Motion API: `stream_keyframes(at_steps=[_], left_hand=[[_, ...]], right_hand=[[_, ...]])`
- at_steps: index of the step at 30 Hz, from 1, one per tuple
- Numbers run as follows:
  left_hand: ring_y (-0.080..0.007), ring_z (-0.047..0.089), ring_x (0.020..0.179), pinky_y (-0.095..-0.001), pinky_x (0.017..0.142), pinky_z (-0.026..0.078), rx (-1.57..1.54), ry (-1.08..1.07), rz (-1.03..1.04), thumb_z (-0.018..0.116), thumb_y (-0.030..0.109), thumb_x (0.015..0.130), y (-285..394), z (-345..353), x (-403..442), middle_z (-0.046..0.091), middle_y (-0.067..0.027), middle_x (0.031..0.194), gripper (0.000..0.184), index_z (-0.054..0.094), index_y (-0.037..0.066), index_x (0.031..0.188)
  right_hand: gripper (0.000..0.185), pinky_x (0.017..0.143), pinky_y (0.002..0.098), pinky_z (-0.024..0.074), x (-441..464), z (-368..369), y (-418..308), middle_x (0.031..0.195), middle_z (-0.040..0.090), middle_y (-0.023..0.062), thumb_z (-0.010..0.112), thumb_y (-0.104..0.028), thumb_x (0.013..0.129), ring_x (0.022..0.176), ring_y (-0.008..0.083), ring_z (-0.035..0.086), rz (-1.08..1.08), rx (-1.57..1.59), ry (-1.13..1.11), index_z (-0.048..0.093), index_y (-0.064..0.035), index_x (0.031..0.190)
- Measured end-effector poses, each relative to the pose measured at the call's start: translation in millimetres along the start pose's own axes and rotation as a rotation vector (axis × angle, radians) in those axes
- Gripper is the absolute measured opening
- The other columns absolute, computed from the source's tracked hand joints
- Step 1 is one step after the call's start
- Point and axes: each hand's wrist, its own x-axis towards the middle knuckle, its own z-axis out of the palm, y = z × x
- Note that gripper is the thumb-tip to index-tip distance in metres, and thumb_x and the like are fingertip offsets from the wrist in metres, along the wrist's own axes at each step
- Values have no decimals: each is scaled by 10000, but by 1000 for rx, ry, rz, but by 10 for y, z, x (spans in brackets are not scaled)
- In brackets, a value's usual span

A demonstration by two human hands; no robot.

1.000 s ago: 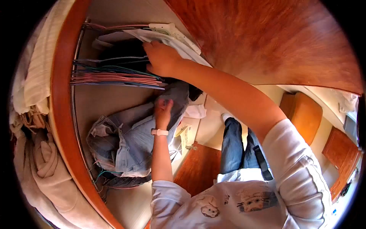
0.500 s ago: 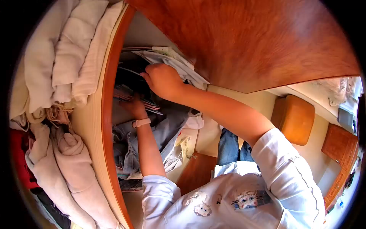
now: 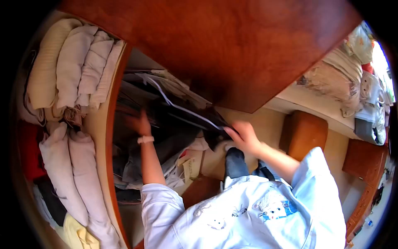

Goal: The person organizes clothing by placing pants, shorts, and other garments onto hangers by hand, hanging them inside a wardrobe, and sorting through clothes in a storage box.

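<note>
My right hand (image 3: 245, 137), outside the cupboard opening, is closed on the end of a dark, floppy item with a white edge strip (image 3: 191, 114). The item stretches back into the cupboard compartment; its exact kind is unclear. Inside the compartment, my left hand (image 3: 139, 123) is beside a dark pile, and its fingers are smeared by motion. Below that hand lie crumpled grey clothes (image 3: 143, 168) with a paper tag (image 3: 189, 169). Pale flat items (image 3: 176, 83) lie behind the dark one.
A wooden cupboard door (image 3: 215, 50) hangs across the top of the view. Left of the partition (image 3: 111, 116) are folded cream clothes (image 3: 76, 62) and rolled pale garments (image 3: 62, 162). A brown stool (image 3: 309, 135) stands at right, near a shelf with wrapped bundles (image 3: 331, 79).
My right hand has moved right and down, out of the compartment, drawing the dark item with it. My left hand stays inside, slightly shifted in view. The camera view has turned.
</note>
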Motion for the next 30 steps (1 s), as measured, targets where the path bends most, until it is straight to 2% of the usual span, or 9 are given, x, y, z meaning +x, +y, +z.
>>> stream_keyframes(at_steps=[2, 4, 8, 13, 15, 20, 24, 27, 30], left_hand=[[-311, 272, 1259, -435, 1023, 220, -1009, -452, -314, 728, 211, 638, 1076, -517, -645, 389, -133, 1302, 828, 291, 44, 1322], [-323, 309, 1234, -444, 1036, 187, -568, -963, 325, 721, 159, 596, 1469, -776, -1120, 410, -95, 1277, 775, 373, 125, 1287], [-375, 506, 999, -420, 866, 396, -217, -605, 230, 638, 27, 589, 1915, -841, -1995, 562, -155, 1038, 335, 575, 78, 914], [-382, 567, 649, -378, 538, 424, -296, -864, 2, 523, -58, 586, 2422, -1122, -2665, 532, -225, 625, 136, 573, -13, 705], [-384, 565, 664, -374, 542, 424, -315, -874, 12, 505, -68, 579, 2791, -1411, -2839, 541, -228, 649, 158, 576, -14, 709], [-324, 595, 628, -333, 547, 437, -426, -954, 68, 488, -83, 578, 3133, -1823, -3074, 574, -209, 663, 209, 593, -24, 749], [-209, 610, 657, -281, 605, 452, -535, -1110, 8, 501, -75, 587, 2847, -1831, -2989, 617, -155, 693, 256, 613, -25, 812], [-103, 551, 791, -212, 748, 421, -774, -1760, -179, 502, -83, 582, 2546, -1621, -2805, 619, -34, 812, 310, 604, -65, 874], [-119, 563, 767, -245, 734, 439, -757, -1719, -44, 504, -52, 588, 2456, -1434, -2623, 635, -61, 801, 316, 616, -59, 884]], right_hand=[[255, 482, 398, 332, -572, -534, -155, 596, 448, 175, 582, -141, 805, 545, 348, 436, 85, 56, -84, 467, -3, 624], [196, 487, 372, 350, -1058, -1039, -256, 599, 460, 152, 574, -118, 799, 543, 312, 462, 130, 19, -100, 506, 0, 658], [158, 495, 337, 376, -1822, -2074, -397, 608, 482, 127, 587, -108, 771, 541, 269, 487, 188, 11, -175, 531, 2, 672], [168, 633, 357, 425, -2058, -2939, -624, 796, 547, 123, 636, -121, 706, 743, 282, 523, 269, -550, -263, 562, -17, 814], [453, 796, 383, 394, -1963, -2916, -871, 1035, 517, 150, 693, -158, 640, 968, 303, 478, 107, -683, -284, 512, -19, 1031], [290, 589, 322, 430, -1909, -2615, -956, 660, 587, 114, 526, -305, 859, 626, 252, 564, 557, -209, -344, 609, -36, 930], [341, 554, 353, 403, -2014, -2598, -1097, 622, 568, 137, 440, -256, 909, 558, 267, 517, 501, -154, -345, 600, 3, 756], [354, 558, 365, 402, -1987, -2550, -1170, 600, 546, 157, 433, -249, 912, 551, 280, 507, 615, -153, -443, 578, 22, 736], [368, 515, 341, 383, -2060, -2514, -1138, 559, 536, 119, 432, -248, 914, 508, 225, 502, 531, -186, -450, 558, 2, 676]])
